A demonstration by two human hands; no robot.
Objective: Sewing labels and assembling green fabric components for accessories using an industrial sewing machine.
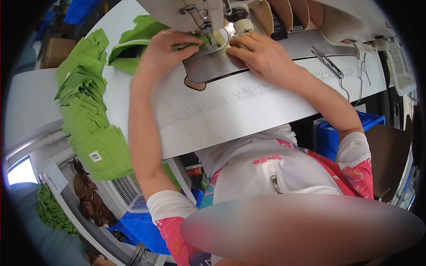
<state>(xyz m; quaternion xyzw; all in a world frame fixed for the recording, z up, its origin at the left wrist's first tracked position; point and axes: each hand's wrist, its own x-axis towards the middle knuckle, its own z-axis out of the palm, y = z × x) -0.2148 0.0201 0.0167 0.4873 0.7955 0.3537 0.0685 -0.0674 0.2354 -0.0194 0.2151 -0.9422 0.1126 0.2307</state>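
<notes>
Under the sewing machine head (195, 13), my left hand (166, 48) pinches a green fabric piece (140, 30) close to the presser foot (213, 41). That cloth trails off left across the white table and shows a pale strip and a dark opening. On the other side of the needle area, my right hand (266, 55) rests on the metal machine bed (213, 66). Its thumb and fingers are drawn together near the foot; whatever lies between the fingertips is too small to make out.
Stacked green fabric pieces (91, 111) hang over the table's left edge, one bearing a white label. Thread snips (328, 63) lie on the right, tweezers (364, 68) beyond. A white basket (128, 193) and blue bins (144, 228) stand below left; another blue bin (328, 137) sits below right.
</notes>
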